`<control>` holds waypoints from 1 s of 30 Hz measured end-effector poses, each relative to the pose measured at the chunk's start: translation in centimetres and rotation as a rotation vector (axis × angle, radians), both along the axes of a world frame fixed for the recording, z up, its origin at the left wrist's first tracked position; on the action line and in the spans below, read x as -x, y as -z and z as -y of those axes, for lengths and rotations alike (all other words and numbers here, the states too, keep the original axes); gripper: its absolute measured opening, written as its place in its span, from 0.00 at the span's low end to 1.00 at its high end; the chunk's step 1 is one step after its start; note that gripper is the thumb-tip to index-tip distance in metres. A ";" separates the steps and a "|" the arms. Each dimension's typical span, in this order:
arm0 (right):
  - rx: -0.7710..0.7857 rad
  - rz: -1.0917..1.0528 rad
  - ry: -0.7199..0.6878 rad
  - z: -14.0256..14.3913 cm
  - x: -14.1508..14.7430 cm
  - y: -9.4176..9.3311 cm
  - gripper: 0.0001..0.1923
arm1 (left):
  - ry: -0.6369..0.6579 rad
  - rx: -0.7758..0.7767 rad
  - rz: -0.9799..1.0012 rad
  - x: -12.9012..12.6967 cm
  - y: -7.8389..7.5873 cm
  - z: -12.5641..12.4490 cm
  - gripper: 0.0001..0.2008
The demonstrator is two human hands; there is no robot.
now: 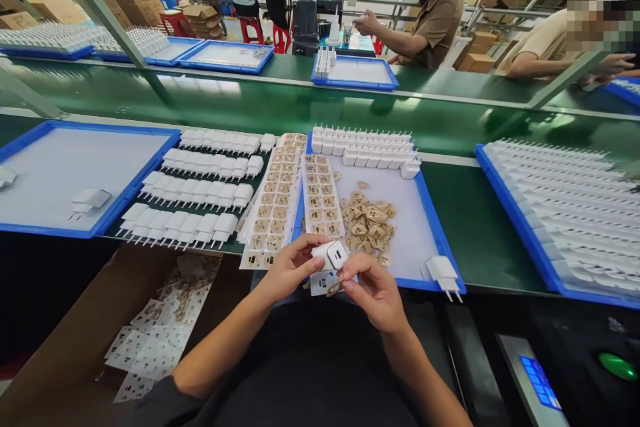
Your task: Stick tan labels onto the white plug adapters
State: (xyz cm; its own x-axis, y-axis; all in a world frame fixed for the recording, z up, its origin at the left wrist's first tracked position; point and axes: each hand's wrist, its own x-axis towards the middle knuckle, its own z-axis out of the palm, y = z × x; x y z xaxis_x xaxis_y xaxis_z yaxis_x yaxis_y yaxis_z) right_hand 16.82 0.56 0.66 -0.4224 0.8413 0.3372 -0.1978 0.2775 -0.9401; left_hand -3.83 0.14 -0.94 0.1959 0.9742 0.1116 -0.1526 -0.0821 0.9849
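Note:
Between the thumb and fingers of my left hand [294,263] is a white USB charger [331,255], its port face turned toward me. My right hand [373,287] pinches a small tan sticker [334,289] just below that face. Behind the fingers shows a bit of white sheet [321,282]. Beyond my hands, a sheet of tan stickers [323,197] overlaps the left side of a blue-rimmed tray [433,207]. A heap of loose tan pieces [369,223] lies in this tray, with two rows of chargers [370,147] along its back and a single charger [443,273] at its front right corner.
Rows of chargers [185,223] stand left of the sticker sheets [280,193]. A blue-rimmed tray [100,233] sits farther left, and a full tray [525,240] at right. Below left is a cardboard box [60,353] with used sheets. Several people work beyond the green bench [240,107].

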 end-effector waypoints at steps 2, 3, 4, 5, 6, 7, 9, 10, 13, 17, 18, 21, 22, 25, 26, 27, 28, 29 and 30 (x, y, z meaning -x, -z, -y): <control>0.020 -0.024 0.012 0.0 0.4 -0.2 0.04 | -0.048 -0.109 -0.142 -0.1 -0.2 0.3 0.18; 0.033 -0.036 0.014 0.0 0.5 -0.3 0.04 | -0.075 -0.170 -0.221 -0.1 -0.3 0.5 0.18; 0.048 -0.045 0.015 0.0 0.6 -0.3 0.03 | -0.094 -0.224 -0.292 -0.1 -0.3 0.6 0.20; 0.065 -0.048 0.011 0.0 0.7 -0.3 0.03 | -0.108 -0.270 -0.347 -0.1 -0.3 0.7 0.22; 0.081 -0.046 0.002 0.1 0.7 -0.4 0.03 | -0.123 -0.303 -0.387 -0.1 -0.3 0.8 0.24; 0.097 -0.037 -0.010 0.2 0.7 -0.4 0.02 | -0.143 -0.326 -0.415 -0.1 -0.2 0.8 0.26; 0.121 -0.009 -0.030 0.3 0.6 -0.6 0.01 | -0.201 -0.355 -0.447 -0.2 -0.2 0.9 0.25; 0.125 0.003 -0.026 0.3 0.6 -0.8 0.01 | -0.226 -0.373 -0.450 -0.3 -0.2 0.9 0.23; 0.118 0.018 0.104 0.1 0.5 -1.4 0.02 | -0.241 -0.456 -0.418 -0.5 -0.5 1.0 0.22; 0.145 0.058 0.270 -0.5 0.8 -2.1 0.04 | -0.216 -0.525 -0.392 -0.7 -0.9 1.0 0.22; 0.155 0.070 0.273 -0.6 0.9 -2.2 0.04 | -0.215 -0.528 -0.393 -0.8 -0.9 1.0 0.22; 0.169 0.078 0.259 -0.7 1.2 -2.3 0.03 | -0.215 -0.526 -0.394 -0.8 -0.9 1.0 0.22; 0.170 0.076 0.258 -0.6 1.2 -2.3 0.03 | -0.214 -0.523 -0.396 -0.8 -0.9 1.0 0.22; 0.166 0.085 0.266 -0.6 1.2 -2.3 0.02 | -0.206 -0.521 -0.407 -0.7 -1.0 1.0 0.23; 0.166 0.092 0.268 -0.6 1.2 -2.3 0.02 | -0.203 -0.523 -0.411 -0.7 -1.1 1.0 0.23; 0.165 0.098 0.270 -0.6 1.2 -2.3 0.02 | -0.202 -0.526 -0.415 -0.7 -1.1 1.0 0.23; 0.161 0.105 0.272 -0.6 1.2 -2.4 0.03 | -0.203 -0.532 -0.417 -0.7 -1.2 1.0 0.23; 0.156 0.112 0.274 -0.6 1.3 -2.4 0.03 | -0.205 -0.535 -0.419 -0.7 -1.2 1.0 0.23; 0.148 0.121 0.278 -0.6 1.3 -2.5 0.03 | -0.206 -0.536 -0.420 -0.7 -1.2 1.0 0.23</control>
